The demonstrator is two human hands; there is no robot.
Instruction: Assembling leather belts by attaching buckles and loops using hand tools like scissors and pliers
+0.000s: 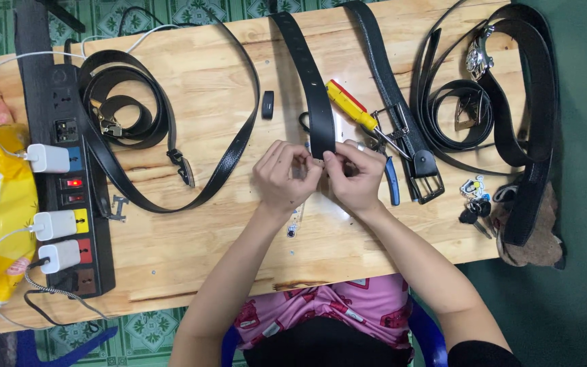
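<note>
Head view: left hand (pixel 282 175) and right hand (pixel 354 175), fingertips pinching the near end of a black belt (pixel 312 85); yellow-handled screwdriver (pixel 351 106) just right.

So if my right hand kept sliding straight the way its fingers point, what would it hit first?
Most likely your left hand. The right hand points toward it across the black belt end both pinch, fingertips nearly touching already.

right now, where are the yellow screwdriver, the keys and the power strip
yellow screwdriver (pixel 345 102), head view, on its handle
keys (pixel 473 211), head view, on the dark key heads
power strip (pixel 69 122), head view, on its black top
</note>
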